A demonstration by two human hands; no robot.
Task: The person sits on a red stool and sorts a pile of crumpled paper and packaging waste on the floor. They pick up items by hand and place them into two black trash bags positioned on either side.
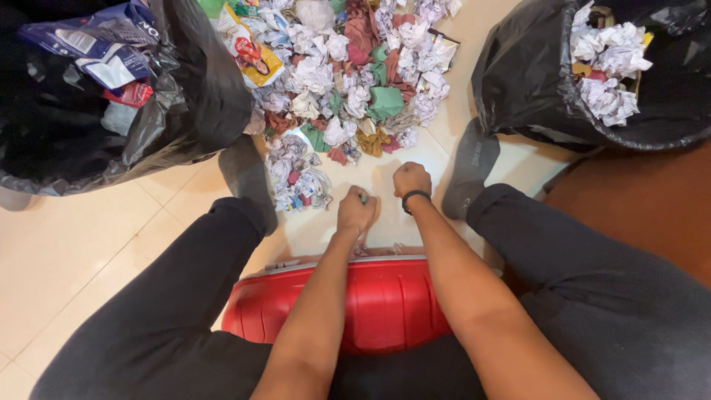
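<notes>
A pile of crumpled paper and wrappers (348,81), white, green, red and brown, lies on the tiled floor ahead of me. My left hand (355,211) is closed low over the floor, with a small green bit showing between its fingers. My right hand (412,178), with a black band on its wrist, is a closed fist just right of it, near the pile's front edge; nothing shows in it. A smaller clump of crumpled paper (296,174) lies just left of my left hand.
A black bin bag (185,96) with packets stands at the left. Another black bin bag (518,74) with crumpled white paper stands at the right. A red plastic stool (355,304) sits between my legs. My socked feet (470,167) flank the pile.
</notes>
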